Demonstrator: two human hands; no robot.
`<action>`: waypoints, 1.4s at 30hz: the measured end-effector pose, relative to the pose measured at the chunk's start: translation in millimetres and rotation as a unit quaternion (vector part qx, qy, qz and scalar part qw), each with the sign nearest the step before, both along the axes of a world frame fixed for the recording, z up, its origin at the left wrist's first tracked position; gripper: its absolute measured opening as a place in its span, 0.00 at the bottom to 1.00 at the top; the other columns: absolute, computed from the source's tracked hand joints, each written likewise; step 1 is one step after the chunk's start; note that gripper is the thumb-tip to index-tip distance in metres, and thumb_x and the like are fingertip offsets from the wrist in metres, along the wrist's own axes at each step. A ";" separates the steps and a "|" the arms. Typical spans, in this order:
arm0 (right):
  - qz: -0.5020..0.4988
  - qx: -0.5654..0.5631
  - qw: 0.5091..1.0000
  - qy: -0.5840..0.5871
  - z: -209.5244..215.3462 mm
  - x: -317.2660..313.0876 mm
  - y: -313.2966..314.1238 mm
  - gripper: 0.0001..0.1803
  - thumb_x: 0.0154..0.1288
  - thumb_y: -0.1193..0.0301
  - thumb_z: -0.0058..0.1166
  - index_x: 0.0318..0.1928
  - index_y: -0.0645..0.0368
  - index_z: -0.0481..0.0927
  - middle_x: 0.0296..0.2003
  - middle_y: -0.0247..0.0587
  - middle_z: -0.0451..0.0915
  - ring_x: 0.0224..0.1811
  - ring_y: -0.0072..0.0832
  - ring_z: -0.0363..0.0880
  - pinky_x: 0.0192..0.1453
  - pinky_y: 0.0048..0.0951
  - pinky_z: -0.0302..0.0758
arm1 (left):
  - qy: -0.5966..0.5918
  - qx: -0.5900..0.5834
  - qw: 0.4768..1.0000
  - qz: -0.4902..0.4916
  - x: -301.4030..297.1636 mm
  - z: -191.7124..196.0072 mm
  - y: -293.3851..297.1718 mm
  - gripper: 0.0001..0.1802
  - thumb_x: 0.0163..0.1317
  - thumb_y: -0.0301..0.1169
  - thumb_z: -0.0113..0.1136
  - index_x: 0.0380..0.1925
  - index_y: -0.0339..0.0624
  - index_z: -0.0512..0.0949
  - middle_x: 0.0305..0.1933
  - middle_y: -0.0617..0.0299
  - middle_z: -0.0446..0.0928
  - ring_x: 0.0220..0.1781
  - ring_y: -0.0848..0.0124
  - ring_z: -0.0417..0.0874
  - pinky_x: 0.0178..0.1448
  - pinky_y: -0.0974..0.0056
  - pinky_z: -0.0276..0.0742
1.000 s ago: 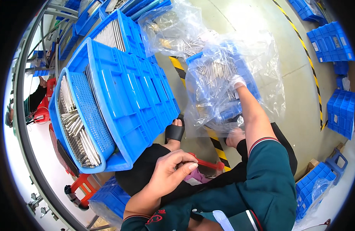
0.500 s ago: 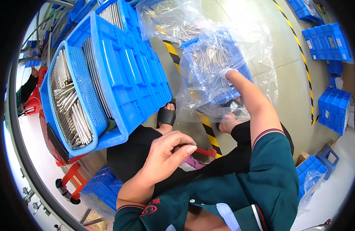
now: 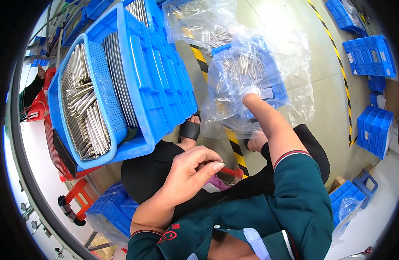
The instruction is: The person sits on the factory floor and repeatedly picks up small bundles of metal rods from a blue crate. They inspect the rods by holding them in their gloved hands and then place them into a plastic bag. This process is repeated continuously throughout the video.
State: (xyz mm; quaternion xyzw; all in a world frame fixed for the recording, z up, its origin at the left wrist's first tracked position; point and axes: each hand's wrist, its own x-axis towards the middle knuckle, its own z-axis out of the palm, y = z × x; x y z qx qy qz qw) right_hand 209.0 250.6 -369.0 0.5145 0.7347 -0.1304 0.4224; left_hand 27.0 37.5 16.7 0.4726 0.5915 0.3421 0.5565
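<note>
My left hand (image 3: 193,174) is above my lap, its fingers curled in and the thumb laid against them; nothing sticks out of it. My right arm reaches forward to a blue crate (image 3: 276,71) on the floor, lined with a clear plastic bag (image 3: 216,93). Over the crate's near part is my right hand (image 3: 254,92), with a white covering, seemingly a glove; its fingers are hard to make out against the plastic. Thin metal rods (image 3: 242,67) lie loose in the bag, just beyond that hand.
At my left, a big blue crate (image 3: 154,82) holds a perforated blue basket (image 3: 105,82) of metal tubes (image 3: 84,97) beside a row of dark rods (image 3: 120,80). Another clear bag (image 3: 199,19) with rods lies beyond. Blue crates (image 3: 374,130) stand at right, past yellow-black floor tape (image 3: 338,52).
My right hand has drawn back toward me and slightly left over the crate. My left hand keeps its pose. The whole view has shifted slightly.
</note>
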 end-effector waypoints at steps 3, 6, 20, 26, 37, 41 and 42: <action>-0.021 0.016 1.000 0.014 -4.3 4.6 -2.7 0.14 0.56 0.66 0.54 0.44 0.46 0.85 0.43 0.31 0.84 0.41 0.29 0.83 0.28 0.42 0.76 | 0.000 0.004 1.000 -0.008 -1.4 0.4 -0.3 0.06 0.59 0.27 0.61 0.32 0.35 0.78 0.27 0.63 0.74 0.26 0.77 0.72 0.30 0.71 0.68; -0.020 0.033 0.999 0.036 -6.3 13.6 -5.6 0.14 0.57 0.67 0.53 0.43 0.46 0.85 0.44 0.32 0.84 0.44 0.30 0.83 0.31 0.42 0.76 | 0.006 0.010 1.000 -0.018 -3.9 -0.5 -1.1 0.06 0.60 0.27 0.60 0.32 0.35 0.78 0.27 0.63 0.74 0.27 0.77 0.73 0.31 0.72 0.69; 0.178 -0.133 0.971 0.084 147.5 69.0 2.9 0.14 0.58 0.69 0.48 0.41 0.60 0.82 0.33 0.45 0.84 0.33 0.40 0.82 0.36 0.39 0.75 | -0.129 -0.009 0.989 0.077 -9.0 -0.3 -18.2 0.10 0.62 0.31 0.58 0.34 0.33 0.77 0.25 0.69 0.71 0.28 0.81 0.67 0.35 0.74 0.64; -0.280 -0.317 0.808 0.411 292.8 68.1 -43.6 0.09 0.63 0.65 0.50 0.36 0.58 0.76 0.19 0.25 0.68 0.16 0.13 0.60 0.18 0.19 0.57 | -0.211 0.047 0.966 0.140 -11.4 -1.7 -25.1 0.11 0.66 0.33 0.56 0.35 0.34 0.74 0.21 0.69 0.66 0.19 0.81 0.66 0.27 0.72 0.69; -0.304 -0.333 0.571 0.686 417.8 0.8 -149.0 0.14 0.68 0.61 0.50 0.42 0.61 0.75 0.21 0.25 0.69 0.17 0.10 0.59 0.17 0.14 0.52 | -0.418 0.084 0.879 0.212 -8.3 -7.5 -28.0 0.11 0.66 0.34 0.55 0.34 0.37 0.76 0.21 0.67 0.69 0.21 0.80 0.66 0.26 0.73 0.62; -0.318 -0.305 0.534 0.721 416.2 -10.3 -165.6 0.12 0.69 0.62 0.50 0.37 0.59 0.74 0.20 0.25 0.67 0.17 0.10 0.58 0.18 0.14 0.52 | -0.483 0.071 0.851 0.196 -5.5 -10.5 -26.8 0.11 0.68 0.35 0.52 0.35 0.37 0.77 0.22 0.65 0.70 0.22 0.77 0.66 0.28 0.71 0.63; -0.311 -0.294 0.553 0.715 419.2 -12.9 -165.9 0.11 0.69 0.63 0.49 0.35 0.58 0.72 0.20 0.25 0.66 0.18 0.11 0.58 0.20 0.16 0.53 | -0.500 0.067 0.842 0.191 -5.6 -10.6 -26.2 0.11 0.68 0.35 0.51 0.35 0.38 0.77 0.22 0.65 0.71 0.22 0.77 0.66 0.28 0.70 0.63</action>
